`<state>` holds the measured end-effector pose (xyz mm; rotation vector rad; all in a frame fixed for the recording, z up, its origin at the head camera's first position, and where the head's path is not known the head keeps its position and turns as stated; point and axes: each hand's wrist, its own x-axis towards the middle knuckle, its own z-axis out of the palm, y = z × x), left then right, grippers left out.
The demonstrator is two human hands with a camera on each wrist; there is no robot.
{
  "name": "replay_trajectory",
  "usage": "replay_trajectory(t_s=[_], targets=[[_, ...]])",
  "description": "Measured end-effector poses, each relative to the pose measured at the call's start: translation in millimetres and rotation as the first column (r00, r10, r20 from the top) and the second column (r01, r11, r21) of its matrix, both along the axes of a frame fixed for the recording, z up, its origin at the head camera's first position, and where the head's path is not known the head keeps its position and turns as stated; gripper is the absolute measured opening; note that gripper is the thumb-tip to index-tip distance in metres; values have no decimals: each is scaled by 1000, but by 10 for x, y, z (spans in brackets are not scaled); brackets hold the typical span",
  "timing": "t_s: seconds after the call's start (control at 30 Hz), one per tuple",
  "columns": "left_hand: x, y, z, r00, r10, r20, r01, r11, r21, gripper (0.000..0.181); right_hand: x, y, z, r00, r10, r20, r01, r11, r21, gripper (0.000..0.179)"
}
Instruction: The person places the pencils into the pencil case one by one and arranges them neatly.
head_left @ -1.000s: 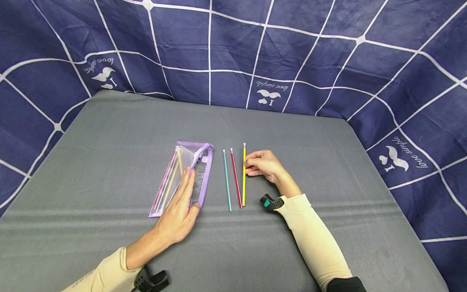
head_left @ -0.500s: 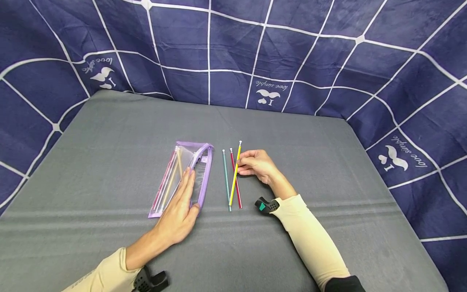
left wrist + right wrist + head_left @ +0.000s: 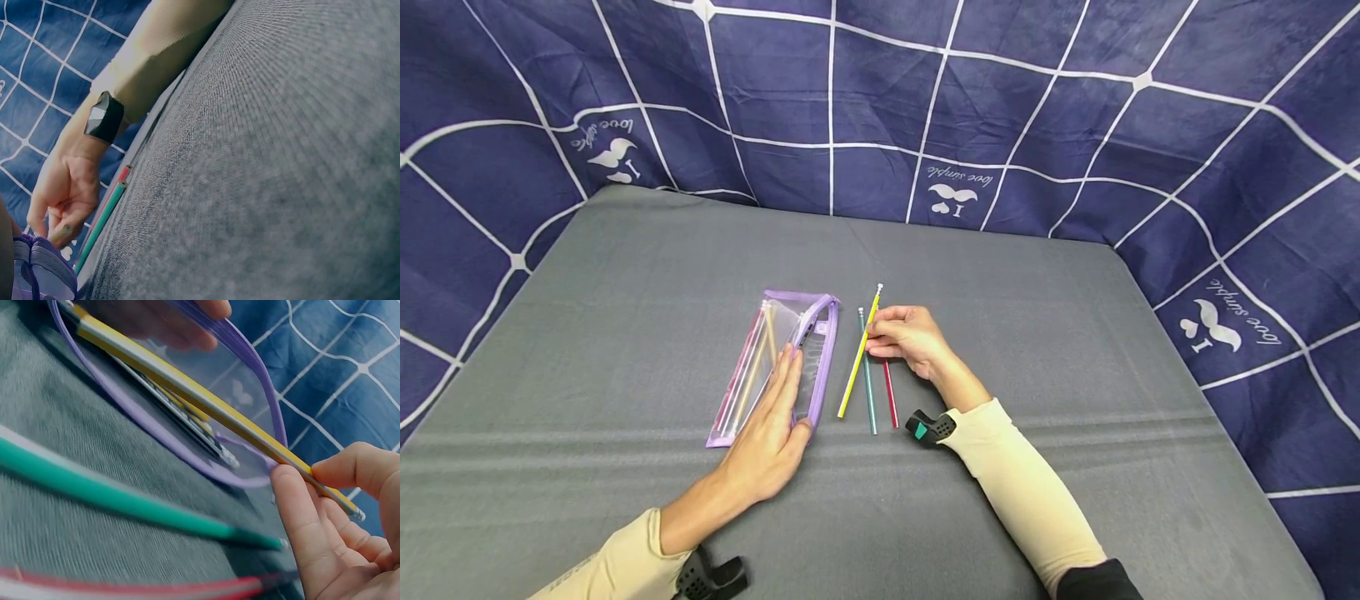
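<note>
My right hand (image 3: 910, 342) pinches a yellow pencil (image 3: 854, 379) between thumb and fingers near its eraser end. The pencil slants above the table, its lower end close to the pouch. My left hand (image 3: 765, 442) rests on a clear pencil pouch (image 3: 824, 367) with purple trim, its fingers straight along the top. In the right wrist view, the pouch's purple-edged mouth (image 3: 125, 412) gapes, with a dark patterned pencil (image 3: 187, 419) inside. A green pencil (image 3: 870, 400) and a red pencil (image 3: 891, 396) lie under and beside my right hand, which covers part of the red one.
Several other pencils show through the clear pouch's left part. A grey cloth-covered table (image 3: 1000, 283) spreads around everything. Behind it hangs a dark blue curtain (image 3: 880, 100) with white grid lines. Each wrist wears a black band (image 3: 931, 427).
My right hand has moved left with the yellow pencil, passing over the red and green ones. The pencil has tilted, its lower end swinging toward the pouch. My left hand has stayed put.
</note>
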<state>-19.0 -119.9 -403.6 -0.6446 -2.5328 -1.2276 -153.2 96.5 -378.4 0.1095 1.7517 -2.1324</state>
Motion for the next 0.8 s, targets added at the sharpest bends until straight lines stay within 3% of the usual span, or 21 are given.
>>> replay_trajectory(t_s=[0.3,0.5,0.8], targets=[[0,-1,-1,1000,0,-1,0,1000,0,81,57,-226,-8,999,12,-36,-13,999,-40,16],[2,0,9,1000,-2,11,2,1000,-2,81,76,-335,-26,1000,5,-15,-5,999,-34,15],[-1,-2,17,1000,-5,20,5,1000,-1,82,137,-452,-54,998,59,13,-59,998,-17,14]])
